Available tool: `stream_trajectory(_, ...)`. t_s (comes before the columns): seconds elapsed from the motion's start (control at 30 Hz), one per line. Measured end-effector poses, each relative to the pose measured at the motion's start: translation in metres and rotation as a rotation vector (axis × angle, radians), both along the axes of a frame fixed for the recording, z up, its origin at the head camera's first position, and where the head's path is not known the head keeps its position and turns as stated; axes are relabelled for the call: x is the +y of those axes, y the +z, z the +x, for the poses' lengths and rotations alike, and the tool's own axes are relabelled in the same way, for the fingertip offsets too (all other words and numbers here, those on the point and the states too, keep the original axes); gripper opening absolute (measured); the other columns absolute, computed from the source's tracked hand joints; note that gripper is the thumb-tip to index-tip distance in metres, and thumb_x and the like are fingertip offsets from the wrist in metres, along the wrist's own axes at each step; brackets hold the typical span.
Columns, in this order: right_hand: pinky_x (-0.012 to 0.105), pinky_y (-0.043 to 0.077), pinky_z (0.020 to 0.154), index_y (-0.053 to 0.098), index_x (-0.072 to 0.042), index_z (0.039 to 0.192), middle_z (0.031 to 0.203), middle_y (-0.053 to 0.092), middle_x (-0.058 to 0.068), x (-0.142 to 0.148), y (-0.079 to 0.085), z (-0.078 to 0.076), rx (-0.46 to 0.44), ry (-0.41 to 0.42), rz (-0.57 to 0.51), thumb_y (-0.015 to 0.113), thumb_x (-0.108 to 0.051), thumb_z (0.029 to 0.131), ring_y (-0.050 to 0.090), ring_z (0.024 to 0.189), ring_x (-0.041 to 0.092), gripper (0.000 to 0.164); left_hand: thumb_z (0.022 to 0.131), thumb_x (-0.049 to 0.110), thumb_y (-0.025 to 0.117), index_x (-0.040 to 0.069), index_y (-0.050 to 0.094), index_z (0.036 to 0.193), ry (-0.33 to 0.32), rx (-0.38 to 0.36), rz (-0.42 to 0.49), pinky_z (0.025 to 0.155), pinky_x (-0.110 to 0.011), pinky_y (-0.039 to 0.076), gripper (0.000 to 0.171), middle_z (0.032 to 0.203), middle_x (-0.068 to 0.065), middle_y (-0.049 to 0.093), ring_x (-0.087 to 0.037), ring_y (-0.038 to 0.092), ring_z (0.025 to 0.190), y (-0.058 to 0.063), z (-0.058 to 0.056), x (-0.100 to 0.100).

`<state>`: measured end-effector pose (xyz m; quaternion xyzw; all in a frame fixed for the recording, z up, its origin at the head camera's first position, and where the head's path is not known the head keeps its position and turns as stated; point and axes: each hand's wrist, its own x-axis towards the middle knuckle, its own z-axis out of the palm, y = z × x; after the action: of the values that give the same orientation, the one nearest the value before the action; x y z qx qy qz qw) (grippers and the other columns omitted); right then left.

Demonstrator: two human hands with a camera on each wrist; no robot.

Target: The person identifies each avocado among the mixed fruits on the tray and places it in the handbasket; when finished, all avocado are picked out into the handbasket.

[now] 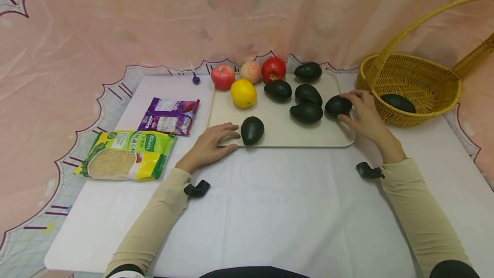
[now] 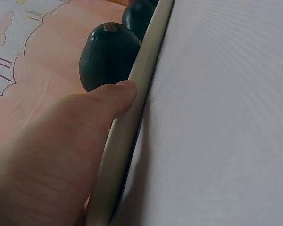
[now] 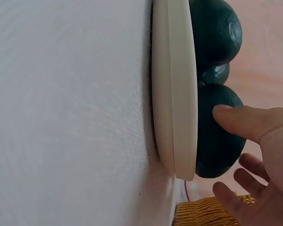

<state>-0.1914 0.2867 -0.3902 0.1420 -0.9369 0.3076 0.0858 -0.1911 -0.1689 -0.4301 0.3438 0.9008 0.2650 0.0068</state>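
We see the right hand [image 1: 364,115] spread loosely at the tray's [image 1: 281,136] far-right edge, thumb touching an avocado [image 1: 338,106] without gripping it. The basket [image 1: 413,85] stands just beyond it. The left hand [image 1: 210,145] lies flat on the near rim, fingertips beside another avocado [image 1: 252,130]. Bare tabletop [image 1: 278,209] lies between our wrists.

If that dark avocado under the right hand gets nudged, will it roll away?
Probably a little: the avocado looks rounded and smooth, so it may wobble or roll. The tray has a raised rim that should stop it. Its skin looks glossy, so the right hand may need a fuller grip.
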Motion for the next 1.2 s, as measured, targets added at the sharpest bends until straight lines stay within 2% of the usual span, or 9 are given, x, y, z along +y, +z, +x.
stream_trajectory(0.1,0.06,0.02,0.111,0.04,-0.001,0.131,0.146,0.03,0.025,0.0,0.0,0.0,-0.041,0.014,-0.019,0.072,-0.009,0.082,0.023,0.137,0.044,0.059,0.09,0.04,0.062,0.025,0.064,0.116,0.004,-0.002,-0.003,0.112,-0.048,0.027,0.031,0.141,0.001,0.05,-0.021,0.036,0.139,-0.001,0.0,0.0)
stream_trajectory(0.2,0.058,0.023,0.11,0.037,0.0,0.133,0.141,0.037,0.025,0.0,-0.001,-0.001,-0.046,0.019,-0.013,0.073,-0.011,0.082,0.029,0.134,0.043,0.063,0.09,0.04,0.062,0.025,0.064,0.116,0.007,-0.004,-0.007,0.113,-0.047,0.027,0.031,0.141,0.002,0.05,-0.02,0.035,0.139,-0.001,0.0,0.0)
stream_trajectory(0.37,0.06,0.029,0.101,0.038,-0.005,0.138,0.127,0.041,0.028,0.0,-0.003,-0.001,0.003,-0.01,0.025,0.077,-0.015,0.078,0.036,0.12,0.044,0.072,0.09,0.04,0.062,0.025,0.064,0.117,0.007,-0.006,-0.012,0.112,-0.047,0.027,0.031,0.142,0.002,0.05,-0.02,0.035,0.139,-0.001,-0.001,-0.001)
stream_trajectory(0.5,0.058,0.03,0.098,0.044,-0.008,0.136,0.124,0.041,0.026,-0.001,-0.003,-0.001,0.043,-0.024,0.022,0.079,-0.018,0.077,0.036,0.117,0.042,0.069,0.09,0.041,0.061,0.025,0.064,0.117,0.007,-0.008,-0.011,0.113,-0.047,0.027,0.031,0.142,0.002,0.05,-0.02,0.035,0.14,-0.001,0.0,-0.001)
stream_trajectory(0.77,0.056,0.032,0.097,0.052,-0.009,0.129,0.125,0.043,0.023,-0.001,0.011,0.006,0.129,-0.05,-0.077,0.079,-0.017,0.075,0.039,0.118,0.038,0.061,0.09,0.04,0.061,0.024,0.064,0.117,0.0,-0.006,-0.006,0.113,-0.046,0.027,0.031,0.141,0.002,0.05,-0.019,0.035,0.139,0.0,0.0,0.0)
stream_trajectory(0.97,0.04,0.031,0.093,0.054,-0.011,0.13,0.123,0.045,0.02,0.006,0.023,0.01,0.207,-0.098,-0.143,0.079,-0.012,0.074,0.042,0.113,0.03,0.062,0.09,0.039,0.062,0.024,0.064,0.117,-0.004,-0.014,-0.003,0.113,-0.047,0.027,0.031,0.141,0.001,0.05,-0.021,0.035,0.139,0.001,0.0,0.001)
stream_trajectory(1.1,0.026,0.031,0.096,0.054,-0.013,0.13,0.123,0.045,0.017,0.013,0.027,0.01,0.256,-0.131,-0.15,0.08,-0.009,0.072,0.042,0.113,0.024,0.064,0.09,0.039,0.062,0.023,0.064,0.116,-0.004,-0.014,-0.003,0.113,-0.048,0.027,0.031,0.141,0.0,0.05,-0.022,0.035,0.139,0.001,0.0,0.0)
stream_trajectory(1.2,0.017,0.03,0.092,0.055,-0.013,0.129,0.119,0.047,0.006,0.02,0.028,0.011,0.278,-0.157,-0.17,0.079,-0.007,0.072,0.041,0.111,0.011,0.063,0.09,0.039,0.062,0.024,0.064,0.116,-0.002,-0.015,-0.002,0.113,-0.048,0.027,0.031,0.141,0.0,0.05,-0.021,0.035,0.139,0.001,0.0,0.0)
